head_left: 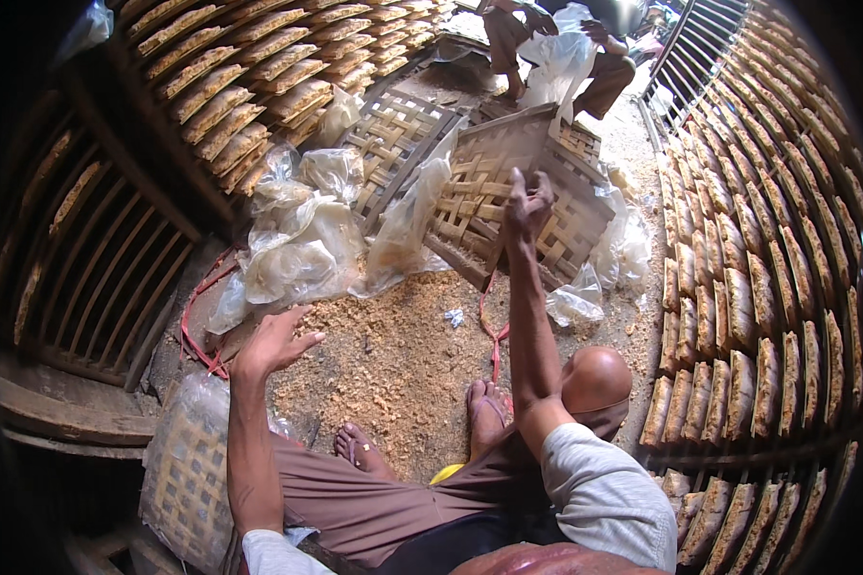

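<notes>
My right hand (530, 203) reaches ahead with its fingers closed on the edge of a woven bamboo tray (475, 187), which stands tilted in a wooden frame. Behind its edge, a second woven panel (577, 225) leans close by. My left hand (276, 345) hovers over crumbly tan material (374, 335) spread on the ground, its fingers stretched out and holding nothing. Crumpled clear plastic sheeting (302, 249) lies beyond that hand. Another woven tray (393, 144), partly covered by plastic, rests farther off.
Racks of crusty brown slabs rise at the right (738, 316) and far left (249, 77). A slatted wooden rack (105, 278) stands at left, above a plastic-wrapped woven tray (190, 470). Red cord (494, 331) lies by my feet. Another person (604, 77) crouches ahead, holding plastic.
</notes>
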### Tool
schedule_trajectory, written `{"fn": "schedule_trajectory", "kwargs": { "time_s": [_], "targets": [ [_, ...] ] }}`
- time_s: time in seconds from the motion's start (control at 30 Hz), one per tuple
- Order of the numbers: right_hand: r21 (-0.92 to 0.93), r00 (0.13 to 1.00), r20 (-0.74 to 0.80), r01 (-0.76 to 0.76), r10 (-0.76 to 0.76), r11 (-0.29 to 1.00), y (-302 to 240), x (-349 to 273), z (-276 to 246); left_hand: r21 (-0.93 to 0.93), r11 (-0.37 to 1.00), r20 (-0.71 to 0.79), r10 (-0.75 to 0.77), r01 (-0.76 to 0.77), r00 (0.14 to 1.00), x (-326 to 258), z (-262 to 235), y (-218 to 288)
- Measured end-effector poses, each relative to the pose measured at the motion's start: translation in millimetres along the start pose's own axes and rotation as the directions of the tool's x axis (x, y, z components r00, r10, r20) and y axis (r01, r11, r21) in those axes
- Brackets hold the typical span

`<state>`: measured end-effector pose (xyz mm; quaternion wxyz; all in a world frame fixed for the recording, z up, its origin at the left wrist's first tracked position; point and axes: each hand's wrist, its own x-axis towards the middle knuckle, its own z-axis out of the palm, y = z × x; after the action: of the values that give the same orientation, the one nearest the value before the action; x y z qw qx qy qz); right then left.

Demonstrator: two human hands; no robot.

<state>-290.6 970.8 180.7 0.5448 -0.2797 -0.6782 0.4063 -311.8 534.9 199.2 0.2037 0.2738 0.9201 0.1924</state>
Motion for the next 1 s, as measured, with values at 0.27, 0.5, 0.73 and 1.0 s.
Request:
{"fn": "schedule_trajectory", "kwargs": {
  "time_s": [0.27, 0.5, 0.73, 1.0],
  "targets": [
    [0.418, 0.942, 0.214, -0.326, 0.257, 0.848, -65, -2, -39, -0.011, 0.999, 0.009, -0.031, 0.031, 0.999, -2, -2, -4],
    [0.592, 0.763, 0.646, -0.519, 0.022, 0.616, -36, 53, -91, 0.018, 0.997, 0.063, -0.079, 0.078, 0.995, 2, -7, 14],
    [0.503, 0.697, 0.713, -0.585, 0.077, 0.637, -29, 50, -111, -0.097, 0.989, 0.1, -0.102, 0.111, 0.99, 5, -9, 14],
    [0.507, 0.774, 0.631, -0.46, 0.05, 0.729, -26, 59, -124, -0.181, 0.98, 0.051, -0.072, 0.08, 0.996, 50, 17, -44]
  ]
}}
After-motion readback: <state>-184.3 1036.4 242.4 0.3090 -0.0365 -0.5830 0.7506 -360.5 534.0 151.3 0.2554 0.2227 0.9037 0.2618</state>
